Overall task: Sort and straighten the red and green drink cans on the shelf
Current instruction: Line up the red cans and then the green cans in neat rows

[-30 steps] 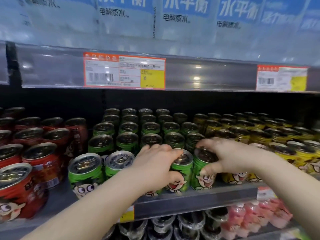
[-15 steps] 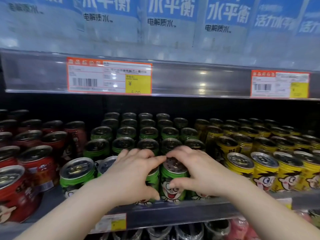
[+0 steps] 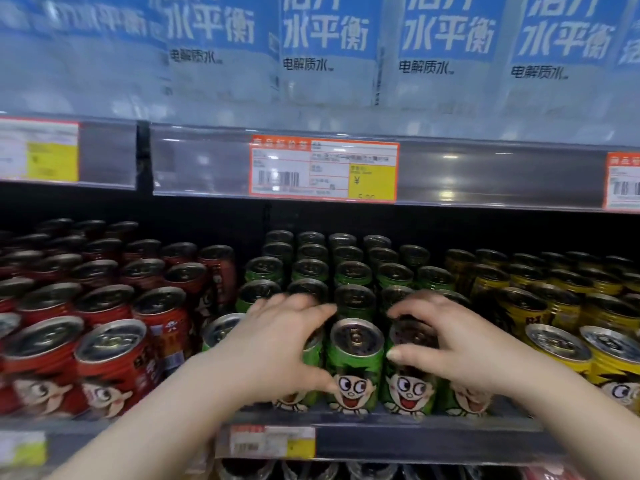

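Grey metal shelf (image 3: 433, 436): carries three blocks of cans, red on the left, green in the middle and yellow cans (image 3: 554, 344) on the right.
Red cans (image 3: 110, 355): the left block. Its rows are loose, and several front cans lean and show their faces at odd angles.
Green cans (image 3: 353, 271): the centre block. The back rows look fairly straight, and the front row stands at the shelf lip with its cartoon faces outward.
Left hand (image 3: 277, 348): fingers curled over the top of the left front can (image 3: 311, 358), thumb low on its front, grasping it.
Right hand (image 3: 460, 344): fingers arched over the rim of the right front can (image 3: 408, 386), thumb against its side, gripping it.
Middle front can (image 3: 356, 362): stands free between the two hands, upright and face forward.
Handling: the cans are probably full, so weighty for their size. The thin walls should be stiff but easy to dent, and the glossy print a little slick. It seems best to hold the upper wall just under the rim and twist the can on its base rather than lift it.
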The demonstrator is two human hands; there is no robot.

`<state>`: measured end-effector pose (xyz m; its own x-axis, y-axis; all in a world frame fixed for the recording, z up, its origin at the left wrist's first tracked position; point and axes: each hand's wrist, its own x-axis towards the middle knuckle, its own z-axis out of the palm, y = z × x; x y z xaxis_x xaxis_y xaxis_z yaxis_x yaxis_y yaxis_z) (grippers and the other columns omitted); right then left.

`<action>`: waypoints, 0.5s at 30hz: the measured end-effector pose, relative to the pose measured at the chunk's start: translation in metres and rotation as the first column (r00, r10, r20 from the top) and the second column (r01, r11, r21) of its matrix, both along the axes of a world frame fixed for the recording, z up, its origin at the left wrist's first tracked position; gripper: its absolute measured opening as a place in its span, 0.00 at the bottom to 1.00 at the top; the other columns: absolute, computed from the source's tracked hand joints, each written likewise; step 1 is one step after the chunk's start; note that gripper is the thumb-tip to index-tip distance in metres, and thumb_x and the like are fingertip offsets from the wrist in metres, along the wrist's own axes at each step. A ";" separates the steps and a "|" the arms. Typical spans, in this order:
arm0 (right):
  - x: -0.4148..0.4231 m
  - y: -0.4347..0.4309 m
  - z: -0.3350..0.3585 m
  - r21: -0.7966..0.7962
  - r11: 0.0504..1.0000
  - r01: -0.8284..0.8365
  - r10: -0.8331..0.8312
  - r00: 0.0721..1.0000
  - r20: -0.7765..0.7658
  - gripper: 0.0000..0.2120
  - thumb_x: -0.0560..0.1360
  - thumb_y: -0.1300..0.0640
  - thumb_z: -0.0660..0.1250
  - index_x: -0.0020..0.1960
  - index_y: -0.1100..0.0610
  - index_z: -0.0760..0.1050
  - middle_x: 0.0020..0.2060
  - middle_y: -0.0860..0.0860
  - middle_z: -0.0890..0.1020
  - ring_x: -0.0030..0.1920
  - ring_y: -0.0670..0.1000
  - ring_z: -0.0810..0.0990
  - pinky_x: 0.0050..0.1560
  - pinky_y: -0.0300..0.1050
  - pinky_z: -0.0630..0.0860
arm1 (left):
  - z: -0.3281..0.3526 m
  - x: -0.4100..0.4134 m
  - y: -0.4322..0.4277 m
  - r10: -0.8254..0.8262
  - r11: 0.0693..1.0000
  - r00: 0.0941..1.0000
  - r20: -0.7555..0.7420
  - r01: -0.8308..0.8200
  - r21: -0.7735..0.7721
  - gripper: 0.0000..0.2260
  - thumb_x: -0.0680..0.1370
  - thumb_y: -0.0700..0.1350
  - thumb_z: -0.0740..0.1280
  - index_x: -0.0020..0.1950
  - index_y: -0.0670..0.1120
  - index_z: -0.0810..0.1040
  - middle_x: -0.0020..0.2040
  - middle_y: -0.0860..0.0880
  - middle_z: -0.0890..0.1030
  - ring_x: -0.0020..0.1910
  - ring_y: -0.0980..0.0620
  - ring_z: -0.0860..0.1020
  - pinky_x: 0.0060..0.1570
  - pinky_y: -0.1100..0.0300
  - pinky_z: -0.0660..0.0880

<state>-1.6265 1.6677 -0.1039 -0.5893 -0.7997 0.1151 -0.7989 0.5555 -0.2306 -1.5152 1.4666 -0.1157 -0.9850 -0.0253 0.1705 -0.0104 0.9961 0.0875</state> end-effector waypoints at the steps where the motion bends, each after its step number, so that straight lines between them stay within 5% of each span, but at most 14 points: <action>1: 0.002 -0.007 0.002 0.001 1.000 -0.007 0.007 1.000 -0.010 0.30 0.68 0.33 0.62 0.67 0.41 0.65 0.67 0.42 0.67 0.66 0.43 0.67 0.67 0.41 0.66 | 0.002 0.005 -0.012 0.042 0.999 0.999 0.015 -0.042 -0.005 0.42 0.67 0.65 0.69 0.75 0.60 0.51 0.74 0.54 0.59 0.72 0.51 0.57 0.71 0.56 0.54; 5: 0.018 -0.038 0.004 0.069 0.993 -0.096 0.099 0.994 -0.040 0.32 0.70 0.34 0.63 0.70 0.42 0.61 0.68 0.45 0.67 0.68 0.47 0.66 0.67 0.44 0.65 | 0.004 0.026 -0.054 0.164 0.985 0.982 0.090 -0.167 0.038 0.43 0.66 0.62 0.72 0.75 0.60 0.52 0.71 0.50 0.62 0.71 0.49 0.58 0.70 0.57 0.59; 9: 0.031 -0.067 0.004 0.113 0.984 -0.136 0.139 0.990 -0.021 0.38 0.68 0.33 0.64 0.74 0.43 0.54 0.72 0.46 0.63 0.70 0.48 0.63 0.69 0.45 0.64 | -0.008 0.035 -0.072 0.084 0.952 0.989 0.121 -0.116 0.282 0.41 0.68 0.52 0.74 0.74 0.62 0.54 0.69 0.54 0.59 0.71 0.54 0.59 0.69 0.62 0.60; 15: 0.041 -0.095 -0.010 0.109 0.983 -0.145 0.154 0.985 -0.075 0.36 0.69 0.34 0.63 0.73 0.44 0.57 0.69 0.44 0.64 0.67 0.50 0.68 0.68 0.47 0.65 | -0.024 0.037 -0.071 0.049 0.930 0.999 -0.015 -0.040 0.365 0.36 0.71 0.51 0.72 0.74 0.59 0.57 0.69 0.56 0.59 0.70 0.57 0.58 0.70 0.62 0.59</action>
